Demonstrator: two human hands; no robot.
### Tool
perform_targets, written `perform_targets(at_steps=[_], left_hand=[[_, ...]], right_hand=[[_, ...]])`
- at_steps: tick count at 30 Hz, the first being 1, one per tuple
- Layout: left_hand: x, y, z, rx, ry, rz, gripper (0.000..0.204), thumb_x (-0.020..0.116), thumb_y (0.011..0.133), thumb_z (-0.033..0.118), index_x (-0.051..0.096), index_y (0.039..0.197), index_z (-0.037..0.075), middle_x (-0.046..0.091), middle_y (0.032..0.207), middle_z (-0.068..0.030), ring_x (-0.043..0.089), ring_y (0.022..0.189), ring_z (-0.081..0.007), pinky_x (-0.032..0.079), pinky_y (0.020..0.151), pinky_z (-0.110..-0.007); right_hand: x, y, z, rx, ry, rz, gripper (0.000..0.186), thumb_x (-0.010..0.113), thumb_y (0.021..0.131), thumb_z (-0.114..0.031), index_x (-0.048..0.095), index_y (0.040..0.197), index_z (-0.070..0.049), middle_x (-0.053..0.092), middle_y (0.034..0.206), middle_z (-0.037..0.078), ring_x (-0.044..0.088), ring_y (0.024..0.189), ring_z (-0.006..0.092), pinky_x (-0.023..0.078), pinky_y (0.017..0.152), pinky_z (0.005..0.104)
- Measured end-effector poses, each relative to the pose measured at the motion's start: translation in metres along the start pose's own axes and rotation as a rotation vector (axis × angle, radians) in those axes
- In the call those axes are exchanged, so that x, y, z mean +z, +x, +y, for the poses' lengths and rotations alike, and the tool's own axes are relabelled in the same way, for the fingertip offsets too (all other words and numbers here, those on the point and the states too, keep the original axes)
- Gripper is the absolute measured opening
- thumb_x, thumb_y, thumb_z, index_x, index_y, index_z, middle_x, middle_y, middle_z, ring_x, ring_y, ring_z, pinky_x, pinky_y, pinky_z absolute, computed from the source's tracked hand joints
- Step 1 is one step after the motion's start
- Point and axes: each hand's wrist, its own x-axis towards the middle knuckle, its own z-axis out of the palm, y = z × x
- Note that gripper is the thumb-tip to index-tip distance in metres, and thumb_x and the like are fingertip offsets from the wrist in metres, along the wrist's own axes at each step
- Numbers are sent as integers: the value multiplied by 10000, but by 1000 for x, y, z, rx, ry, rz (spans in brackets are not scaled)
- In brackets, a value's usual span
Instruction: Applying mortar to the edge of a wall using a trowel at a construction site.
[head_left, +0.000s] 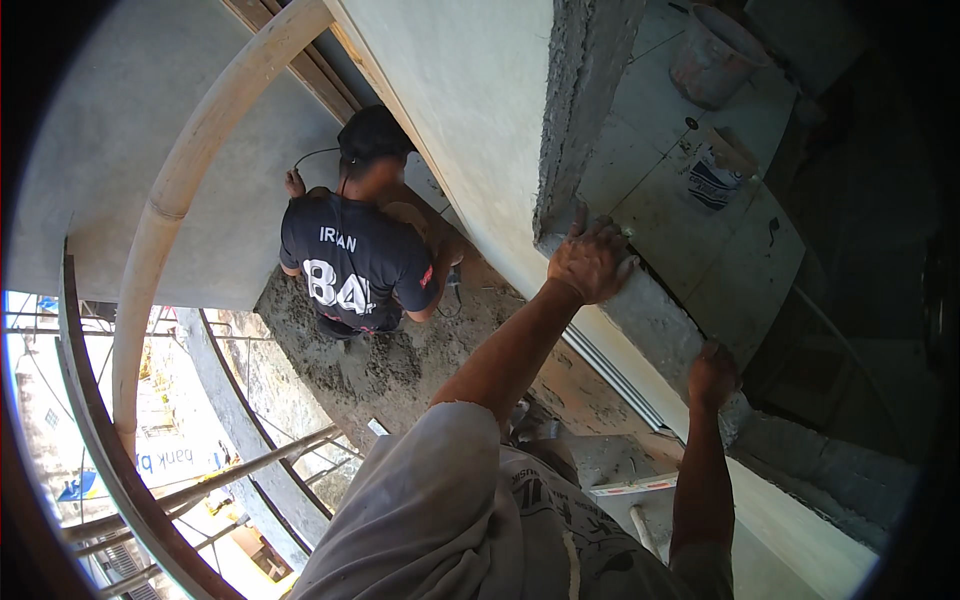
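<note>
Both of my arms reach forward to a rough cement window sill (652, 318). My left hand (594, 260) rests on it near the corner with the upright cement edge (588, 100), palm down and fingers apart. Farther along the sill to the right, my right hand (714, 376) is closed over the edge, with the fingertips hidden. No tool shows in either hand. Beyond the sill lies a tiled floor (640, 150), where a dusty bucket (712, 60) and an opened printed bag (716, 178) stand.
A co-worker (350, 255) in a dark shirt crouches on rough wet-looking cement (400, 375) at my left. A curved bamboo pole (165, 210) and metal railing bars (230, 470) rise at the left, with an open drop to the street beyond. Grey stacked strips (625, 385) lie along the wall.
</note>
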Motion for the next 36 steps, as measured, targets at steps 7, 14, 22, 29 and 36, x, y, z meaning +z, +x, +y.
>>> perform_targets(at_steps=[7,14,22,29,36], left_hand=[[-1,0,1,12,-17,16,454,494,987,491,690,1217,152,602,1350,-88,463,1371,-254,177,1228,-576],[-2,0,0,1,-16,2,469,481,992,497,671,1255,158,594,1373,-84,457,1381,-243,153,1233,-581],[-2,-1,-1,3,-21,16,469,477,994,498,671,1262,165,597,1376,-81,448,1388,-241,155,1230,-584],[-5,1,0,2,-28,-4,476,473,995,503,676,1255,160,598,1376,-87,451,1384,-247,151,1232,-583],[-2,0,0,8,-18,41,460,494,987,499,683,1220,152,607,1353,-105,466,1369,-260,169,1227,-588]], right_hand=[[-5,2,-2,-24,17,11,368,482,1009,-331,667,814,-80,690,757,156,681,699,371,524,588,532],[-2,1,-1,-15,7,-1,396,457,1015,-344,677,826,-75,702,788,165,688,733,383,525,631,543],[-11,4,-7,64,59,-79,404,440,1012,-348,700,867,-75,720,864,181,695,808,390,525,692,546],[-13,5,-8,81,68,-85,401,439,1003,-351,703,884,-73,720,862,179,698,828,391,527,698,547],[-11,4,-7,77,42,-56,407,446,1008,-353,697,861,-69,717,844,182,692,775,402,526,678,552]])
